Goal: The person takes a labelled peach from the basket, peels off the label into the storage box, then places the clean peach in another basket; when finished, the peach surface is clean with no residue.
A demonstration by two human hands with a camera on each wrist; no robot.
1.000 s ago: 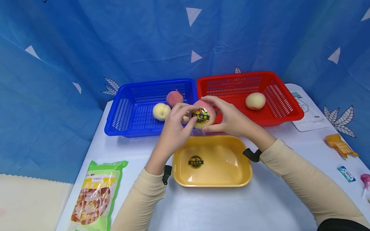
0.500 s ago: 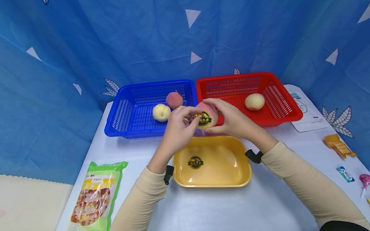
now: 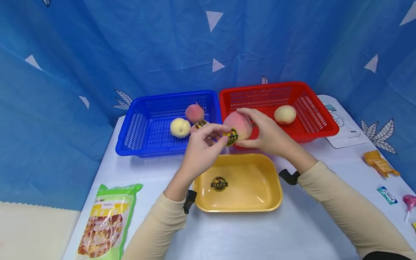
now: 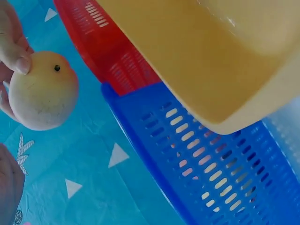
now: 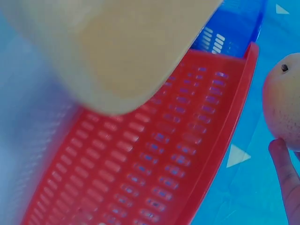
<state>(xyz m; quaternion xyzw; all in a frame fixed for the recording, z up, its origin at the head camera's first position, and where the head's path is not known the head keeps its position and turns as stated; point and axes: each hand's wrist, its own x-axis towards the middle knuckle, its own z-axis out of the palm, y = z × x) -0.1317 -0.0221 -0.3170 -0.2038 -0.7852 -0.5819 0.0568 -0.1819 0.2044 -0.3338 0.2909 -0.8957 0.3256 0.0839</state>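
My right hand (image 3: 268, 135) grips a pink and yellow peach (image 3: 242, 124) between thumb and fingers, above the gap between the baskets and the yellow tray. A black fruit-label sticker (image 3: 231, 137) shows at the peach's lower left, its edge reaching past the fruit's outline. My left hand (image 3: 203, 150) has its fingers curled, with thumb and index finger at that sticker's edge. In the left wrist view the peach (image 4: 44, 93) shows its stem hole and no sticker; part of my left hand (image 4: 8, 187) is at the corner.
Several peaches (image 3: 180, 127) lie in the blue basket (image 3: 138, 135), one labelled. A pale peach (image 3: 285, 114) lies in the red basket (image 3: 315, 122). The yellow tray (image 3: 250, 184) bears a sticker. A food bag (image 3: 107, 220) lies left; wrapped snacks (image 3: 380, 164) lie right.
My right hand and the peach have shifted a little right, away from my left hand. The sticker now sits lower and further left on the peach, overlapping its edge.
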